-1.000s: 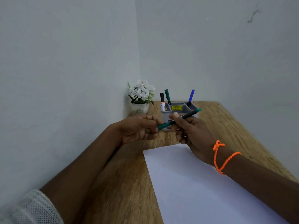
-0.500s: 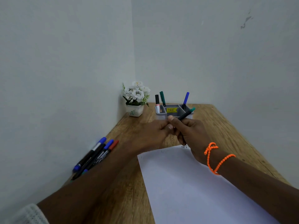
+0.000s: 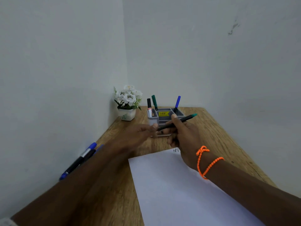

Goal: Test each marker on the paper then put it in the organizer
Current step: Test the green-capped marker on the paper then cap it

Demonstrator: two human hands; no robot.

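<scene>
My right hand point(image 3: 185, 137) grips a green marker point(image 3: 180, 121) by its black barrel, with the teal end pointing up and right over the grey organizer point(image 3: 154, 119). The fingertips of my left hand point(image 3: 138, 136) pinch the marker's lower end; motion blur hides whether a cap sits there. Both hands hover just above the far edge of the white paper point(image 3: 179, 193), which carries a small scribble point(image 3: 176, 150). In the organizer stand a black-capped marker point(image 3: 149, 106), a green one point(image 3: 154, 101) and a blue one point(image 3: 177, 103).
Loose blue and black markers point(image 3: 81, 160) lie against the left wall, partly hidden by my left forearm. A white flower pot point(image 3: 127, 103) sits in the corner beside the organizer. The wooden table point(image 3: 219, 136) narrows between two walls.
My hands went from apart along the marker to meeting at its lower end. The view dropped, bringing the loose markers by the left wall into sight.
</scene>
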